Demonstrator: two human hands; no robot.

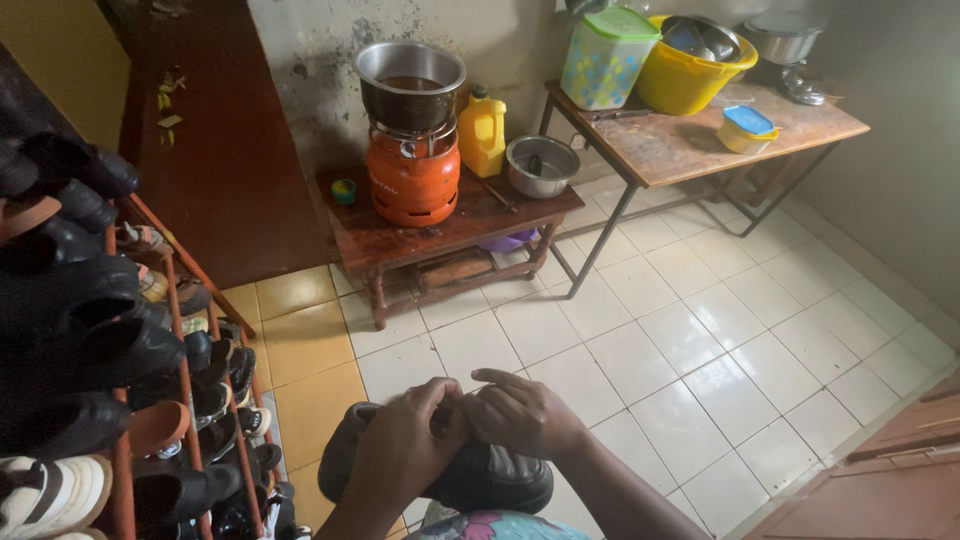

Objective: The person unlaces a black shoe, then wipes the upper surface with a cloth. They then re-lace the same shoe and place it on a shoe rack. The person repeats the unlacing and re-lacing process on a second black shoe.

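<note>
1. Hands meet at the bottom centre of the frame: the left hand [405, 440] and the right hand [522, 415] are pressed together over a black leather shoe [480, 478], fingers curled and fingertips touching on top of it. What they pinch between them cannot be told.
2. Under the hands, the shoe lies with its long axis running left to right across the frame. Its glossy rounded end points to the lower right; the other end shows left of the left wrist.
3. A patterned cloth [500, 527] shows just below the shoe at the bottom edge.
4. Beneath is a floor of white tiles [700, 340], with yellow tiles [305, 345] on the left.
5. Along the left edge stands a shoe rack [185, 380] crowded with dark shoes.
6. In the upper centre, a low wooden bench [450, 225] carries an orange gas cylinder [413, 180] with a metal pot [410, 82] on top, a yellow jug [482, 135] and a steel bowl [541, 165].
7. To the upper right, a wooden table [690, 140] holds a yellow basin [690, 75] and lidded plastic containers [608, 55] against a stained wall [320, 45].
</note>
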